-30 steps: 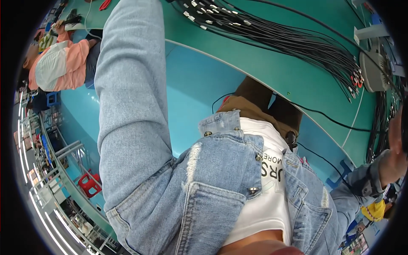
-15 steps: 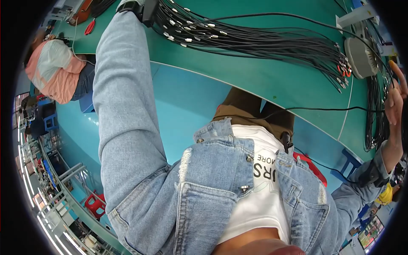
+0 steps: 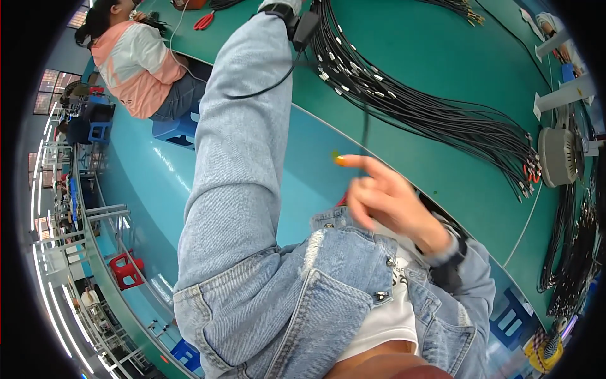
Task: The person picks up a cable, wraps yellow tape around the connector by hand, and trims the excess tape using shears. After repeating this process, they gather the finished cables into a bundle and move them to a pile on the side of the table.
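My left arm reaches up to the top edge, where the hand is cut off. At that wrist are a black band (image 3: 278, 10) and a small black box (image 3: 306, 31). My right hand (image 3: 388, 201) is in front of my denim jacket, slightly blurred. Its index finger stretches left with a yellow cover on the tip, while the other fingers curl. A blurred black cable (image 3: 366, 129) runs down into these fingers, its end hidden. A large bundle of black cables (image 3: 404, 104) with pale connectors lies on the green table (image 3: 435, 177). A loose cable (image 3: 262, 93) hangs across my left sleeve.
A grey round-bodied device (image 3: 557, 158) stands near the table's right end, beside more black cables (image 3: 558, 240). Red-handled pliers (image 3: 204, 21) lie at the far left. A person (image 3: 136, 63) sits there on a blue stool (image 3: 177, 129). White posts (image 3: 558, 41) rise at the far right.
My right hand has come from the far right to the middle, before my jacket, bringing the cable with it. The view has shifted, so table and cables sit lower and further right.
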Demonstrator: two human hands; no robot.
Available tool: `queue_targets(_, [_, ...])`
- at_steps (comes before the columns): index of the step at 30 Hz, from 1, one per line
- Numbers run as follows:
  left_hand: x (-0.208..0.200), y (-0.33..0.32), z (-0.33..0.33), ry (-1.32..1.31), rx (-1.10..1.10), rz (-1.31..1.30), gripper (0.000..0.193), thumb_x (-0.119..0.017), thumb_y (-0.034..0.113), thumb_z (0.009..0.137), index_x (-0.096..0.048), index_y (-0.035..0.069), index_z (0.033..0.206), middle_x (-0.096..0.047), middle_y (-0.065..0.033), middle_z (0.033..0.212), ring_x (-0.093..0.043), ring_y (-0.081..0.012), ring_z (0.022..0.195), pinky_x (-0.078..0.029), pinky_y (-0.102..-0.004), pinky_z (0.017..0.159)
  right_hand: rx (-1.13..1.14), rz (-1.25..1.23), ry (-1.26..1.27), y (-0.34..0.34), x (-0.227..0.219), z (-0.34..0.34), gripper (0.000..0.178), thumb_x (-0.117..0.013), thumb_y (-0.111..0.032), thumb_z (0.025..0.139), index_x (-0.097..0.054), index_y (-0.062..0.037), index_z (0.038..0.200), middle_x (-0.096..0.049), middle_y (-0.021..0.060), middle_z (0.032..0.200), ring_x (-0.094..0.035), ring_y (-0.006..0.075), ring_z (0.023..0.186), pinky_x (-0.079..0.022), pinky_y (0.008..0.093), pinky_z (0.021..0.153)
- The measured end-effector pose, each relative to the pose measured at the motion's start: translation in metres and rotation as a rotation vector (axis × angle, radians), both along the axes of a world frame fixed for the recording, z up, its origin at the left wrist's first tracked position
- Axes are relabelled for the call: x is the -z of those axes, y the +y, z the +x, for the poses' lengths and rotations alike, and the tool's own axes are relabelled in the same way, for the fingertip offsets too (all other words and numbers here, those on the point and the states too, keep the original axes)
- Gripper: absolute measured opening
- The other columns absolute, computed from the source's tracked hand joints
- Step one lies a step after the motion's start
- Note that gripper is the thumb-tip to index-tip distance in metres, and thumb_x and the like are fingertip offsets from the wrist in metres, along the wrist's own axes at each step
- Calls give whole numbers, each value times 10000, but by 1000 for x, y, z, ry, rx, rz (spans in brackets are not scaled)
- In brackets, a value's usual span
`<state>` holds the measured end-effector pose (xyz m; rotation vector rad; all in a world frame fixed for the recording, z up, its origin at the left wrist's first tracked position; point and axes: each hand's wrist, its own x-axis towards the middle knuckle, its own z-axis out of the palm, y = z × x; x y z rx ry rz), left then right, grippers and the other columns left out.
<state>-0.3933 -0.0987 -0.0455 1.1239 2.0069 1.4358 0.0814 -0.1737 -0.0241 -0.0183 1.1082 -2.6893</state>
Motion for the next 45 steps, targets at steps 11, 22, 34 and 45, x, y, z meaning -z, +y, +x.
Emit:
queue_targets(11, [-44,-71,74,373,208,-364,733,-651,226,774,-277,56,1382,-590,-189,1089,-556,-225,1036,-432,-288,882,-247,705,-45,-70,181,-71,440,-452,-6,847,-333,37,1269,-621,102,758,-607,165,716,-483,285,691])
queue_targets(22, [-78,-132,204,655,760,-478,647,-684,236,752,-401,78,1312,-463,-136,1285,-415,-264,1221,-350,-378,1000,-199,1364,-22,-61,173,-111,553,-587,-168,820,-359,59,1271,-519,235,1195,-521,335,1099,-398,351,947])
queue_targets(34, [34,-98,219,1019,524,-212,723,-720,301,670,-410,92,1289,-456,-105,1236,-399,-282,1183,-251,-426,1033,179,1147,133,116,-9,40,351,-589,-87,825,-523,-18,1163,-633,87,945,-607,166,878,-478,295,784])
queue_targets(45, [42,-82,165,1121,465,-300,499,-680,114,690,-495,98,1154,-468,-107,1169,-414,-304,1139,-295,-408,1003,828,1617,-290,247,15,179,288,-563,-48,830,-552,-13,1116,-619,69,969,-568,139,871,-441,258,789])
